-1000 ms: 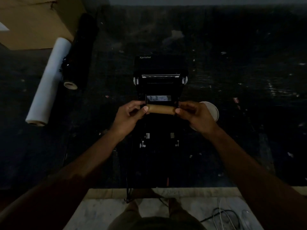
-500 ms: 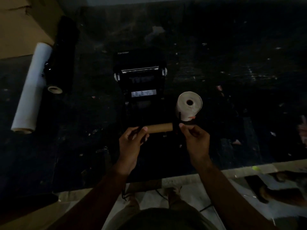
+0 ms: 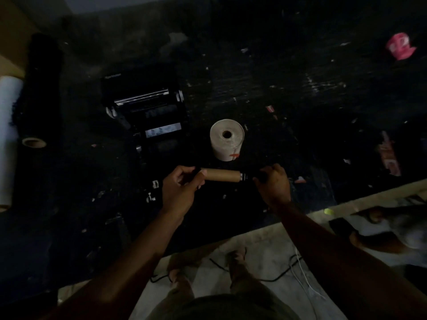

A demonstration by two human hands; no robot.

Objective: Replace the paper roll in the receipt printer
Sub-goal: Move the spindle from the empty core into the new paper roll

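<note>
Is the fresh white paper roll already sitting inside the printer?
No, the white paper roll stands on end on the dark table, to the right of the open printer.

The left end of the cardboard core [image 3: 220, 175] is covered by the left hand [image 3: 181, 190]; the dark spindle tip at its right end is lost within the right hand [image 3: 273, 184]. The white roll [image 3: 8, 137] is cut by the left edge. The printer [image 3: 147, 112] interior is too dark to be read. The pink object [image 3: 401, 46] is blurred and cannot be identified.
</note>
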